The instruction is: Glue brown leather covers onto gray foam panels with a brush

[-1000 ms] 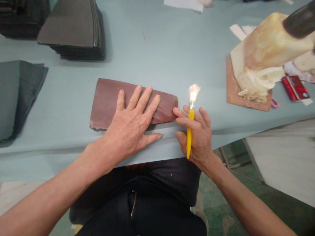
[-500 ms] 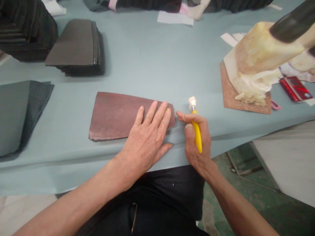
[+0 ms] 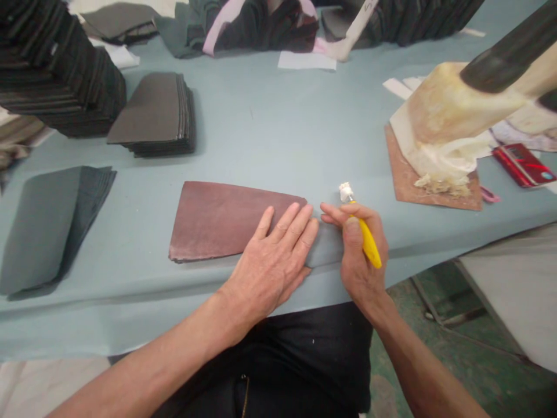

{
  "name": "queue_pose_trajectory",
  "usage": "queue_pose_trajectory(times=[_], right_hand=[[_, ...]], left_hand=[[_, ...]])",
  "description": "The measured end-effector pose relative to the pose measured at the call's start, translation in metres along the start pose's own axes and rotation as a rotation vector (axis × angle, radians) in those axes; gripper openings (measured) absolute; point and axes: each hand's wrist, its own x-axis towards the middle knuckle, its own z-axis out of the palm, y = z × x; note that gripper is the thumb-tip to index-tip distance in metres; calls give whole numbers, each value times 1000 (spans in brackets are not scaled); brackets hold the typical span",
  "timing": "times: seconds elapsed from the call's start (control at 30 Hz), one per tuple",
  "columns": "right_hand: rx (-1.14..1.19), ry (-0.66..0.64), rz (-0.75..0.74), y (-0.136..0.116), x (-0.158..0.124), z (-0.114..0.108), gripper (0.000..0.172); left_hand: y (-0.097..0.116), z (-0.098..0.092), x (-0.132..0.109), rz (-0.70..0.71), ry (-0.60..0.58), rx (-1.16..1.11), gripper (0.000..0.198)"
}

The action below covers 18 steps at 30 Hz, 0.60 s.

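My left hand lies flat with fingers spread over the right end of a reddish-brown leather-like panel. Thin dark edges show beneath the panel along its lower side. To the right, my right hand grips a small brush by its yellow handle. The brush head is coated with white, paste-like stuff and points up, away from me. Its tip is clear of the panel. The right index and other fingertips reach toward the panel's right end, close to the left fingertips.
Stacks of dark panels stand at left: a tall pile, a lower pile and a fanned pile. At right, a stained whitish container with crusted paste sits on a brown board, beside a red box. The table's front edge runs before me.
The view has shifted, showing more of the table's far side. My left hand has slid a little right on the panel. My right hand has moved right, and the brush tilts more leftward.
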Motion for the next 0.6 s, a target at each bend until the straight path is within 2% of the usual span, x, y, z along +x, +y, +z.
queue_pose_trajectory(times=[0.17, 0.23, 0.3, 0.37, 0.47, 0.53, 0.6], right_hand=[[-7, 15, 91, -2, 10, -4, 36], [-45, -13, 71, -3, 10, -6, 33], [-68, -48, 48, -4, 8, -6, 27], [-86, -82, 40, -5, 6, -4, 25], [-101, -108, 44, -7, 4, 2, 29], [-104, -96, 60, -9, 4, 6, 33], [-109, -95, 87, -10, 6, 11, 36]], left_hand=[[14, 3, -2, 380, 93, -306, 32], [23, -2, -10, 430, 131, -432, 26], [27, -10, -22, 344, 220, -478, 27], [21, -19, -36, 189, 321, -468, 25], [-6, -30, -57, -69, 426, -378, 14], [-26, -32, -67, -184, 489, -274, 25], [-42, -32, -74, -282, 495, -196, 30]])
